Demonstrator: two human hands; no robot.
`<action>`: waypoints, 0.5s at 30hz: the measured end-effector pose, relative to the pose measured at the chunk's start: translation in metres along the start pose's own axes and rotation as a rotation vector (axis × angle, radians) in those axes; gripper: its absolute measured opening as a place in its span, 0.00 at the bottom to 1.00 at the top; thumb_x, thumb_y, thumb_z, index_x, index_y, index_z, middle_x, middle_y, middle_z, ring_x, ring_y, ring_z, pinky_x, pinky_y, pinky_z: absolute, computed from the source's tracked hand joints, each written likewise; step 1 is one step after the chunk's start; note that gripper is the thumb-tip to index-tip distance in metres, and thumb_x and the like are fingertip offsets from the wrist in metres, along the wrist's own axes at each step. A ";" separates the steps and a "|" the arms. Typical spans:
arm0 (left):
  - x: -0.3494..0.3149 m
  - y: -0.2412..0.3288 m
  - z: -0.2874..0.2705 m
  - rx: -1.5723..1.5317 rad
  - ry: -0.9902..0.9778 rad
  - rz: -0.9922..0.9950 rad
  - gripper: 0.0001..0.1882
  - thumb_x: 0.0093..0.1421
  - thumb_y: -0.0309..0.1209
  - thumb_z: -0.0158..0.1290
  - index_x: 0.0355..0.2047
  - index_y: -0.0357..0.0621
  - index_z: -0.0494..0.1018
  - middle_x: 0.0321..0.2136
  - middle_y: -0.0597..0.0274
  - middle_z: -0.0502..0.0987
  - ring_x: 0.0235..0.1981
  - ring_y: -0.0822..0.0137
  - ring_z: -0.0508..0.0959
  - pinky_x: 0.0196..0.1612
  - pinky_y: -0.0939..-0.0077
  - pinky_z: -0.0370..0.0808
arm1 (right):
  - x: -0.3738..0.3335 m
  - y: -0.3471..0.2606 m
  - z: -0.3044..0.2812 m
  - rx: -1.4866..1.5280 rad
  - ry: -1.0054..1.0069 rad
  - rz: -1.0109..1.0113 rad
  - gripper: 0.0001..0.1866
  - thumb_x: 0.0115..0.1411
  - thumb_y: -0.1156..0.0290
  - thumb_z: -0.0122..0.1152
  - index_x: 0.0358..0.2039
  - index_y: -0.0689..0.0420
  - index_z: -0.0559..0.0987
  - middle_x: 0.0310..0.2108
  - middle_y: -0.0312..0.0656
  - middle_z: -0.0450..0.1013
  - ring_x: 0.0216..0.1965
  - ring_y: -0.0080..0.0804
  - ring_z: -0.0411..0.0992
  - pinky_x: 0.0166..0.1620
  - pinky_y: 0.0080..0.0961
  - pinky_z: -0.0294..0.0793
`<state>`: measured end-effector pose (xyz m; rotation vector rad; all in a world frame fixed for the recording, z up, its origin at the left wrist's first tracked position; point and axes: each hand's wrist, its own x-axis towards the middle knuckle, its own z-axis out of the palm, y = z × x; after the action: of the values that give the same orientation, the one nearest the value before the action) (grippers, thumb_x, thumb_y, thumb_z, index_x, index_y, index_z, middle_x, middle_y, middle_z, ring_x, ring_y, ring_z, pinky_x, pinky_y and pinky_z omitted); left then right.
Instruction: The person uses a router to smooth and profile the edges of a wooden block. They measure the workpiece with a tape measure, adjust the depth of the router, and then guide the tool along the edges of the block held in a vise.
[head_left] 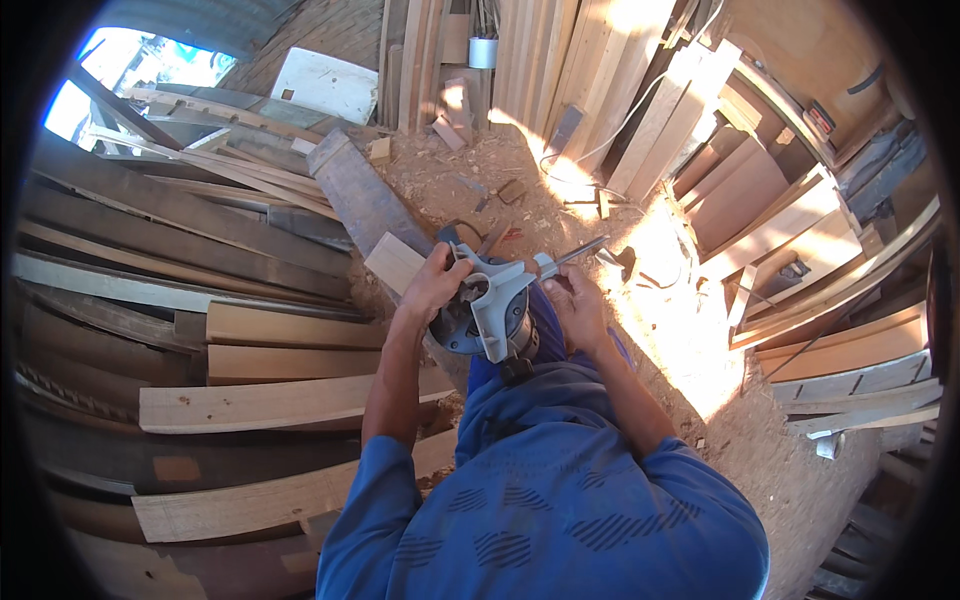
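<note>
A grey handheld power tool, which looks like a router, rests over my lap, its pale grey branched frame turned upward. My left hand is closed round the tool's left side, thumb near the opening in the frame. At the tool's right, my right hand pinches a slim metal rod by its pale grey end. The rod points up and to the right; whether it joins the tool I cannot tell. Part of the tool's lower side is hidden by its body and my clothes.
Long curved boards lie stacked on the left. A plank and a pale wood block lie just beyond my left hand. Upright boards lean at the back, and wood pieces pile up at the right. Offcuts litter the dusty ground.
</note>
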<state>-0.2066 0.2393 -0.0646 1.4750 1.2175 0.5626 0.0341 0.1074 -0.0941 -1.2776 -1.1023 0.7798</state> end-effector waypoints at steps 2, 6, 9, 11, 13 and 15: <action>0.001 -0.006 -0.003 -0.009 0.004 0.006 0.15 0.65 0.39 0.58 0.38 0.40 0.70 0.29 0.67 0.70 0.32 0.74 0.68 0.35 0.74 0.68 | -0.002 -0.007 0.001 -0.100 -0.044 -0.043 0.10 0.66 0.73 0.64 0.44 0.65 0.77 0.39 0.49 0.77 0.41 0.35 0.77 0.47 0.32 0.77; -0.004 0.002 0.001 -0.058 0.004 0.020 0.13 0.65 0.37 0.58 0.37 0.40 0.70 0.29 0.67 0.70 0.32 0.74 0.68 0.34 0.74 0.68 | -0.002 -0.005 0.004 -0.269 0.060 -0.103 0.10 0.66 0.72 0.63 0.44 0.65 0.78 0.36 0.50 0.77 0.38 0.36 0.77 0.45 0.33 0.77; -0.006 0.004 -0.002 -0.075 -0.012 -0.009 0.13 0.65 0.36 0.58 0.37 0.40 0.69 0.29 0.66 0.70 0.33 0.74 0.68 0.35 0.74 0.69 | -0.003 0.010 0.005 -0.177 0.036 -0.031 0.09 0.68 0.69 0.62 0.42 0.62 0.79 0.35 0.49 0.76 0.34 0.36 0.75 0.43 0.33 0.76; -0.014 0.022 0.001 -0.043 -0.018 -0.014 0.13 0.65 0.36 0.58 0.37 0.40 0.69 0.30 0.65 0.71 0.33 0.74 0.69 0.36 0.73 0.69 | -0.003 0.018 0.005 -0.102 0.004 0.028 0.09 0.69 0.67 0.60 0.41 0.60 0.80 0.35 0.47 0.77 0.32 0.34 0.74 0.41 0.32 0.76; -0.015 0.023 0.000 -0.012 -0.016 -0.018 0.13 0.65 0.36 0.58 0.37 0.40 0.69 0.31 0.64 0.72 0.34 0.74 0.70 0.36 0.73 0.70 | -0.003 0.020 0.008 0.967 -0.078 0.505 0.11 0.72 0.62 0.56 0.36 0.55 0.80 0.35 0.41 0.77 0.30 0.29 0.72 0.39 0.28 0.74; -0.008 0.009 -0.001 0.054 -0.011 0.038 0.13 0.65 0.35 0.58 0.38 0.40 0.69 0.32 0.63 0.73 0.35 0.73 0.71 0.38 0.74 0.71 | 0.000 0.043 0.001 1.171 -0.271 0.579 0.11 0.72 0.60 0.56 0.37 0.53 0.79 0.36 0.39 0.77 0.31 0.27 0.71 0.39 0.27 0.73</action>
<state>-0.2073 0.2334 -0.0536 1.5475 1.2063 0.5505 0.0386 0.1145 -0.1361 -0.4443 -0.2716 1.7293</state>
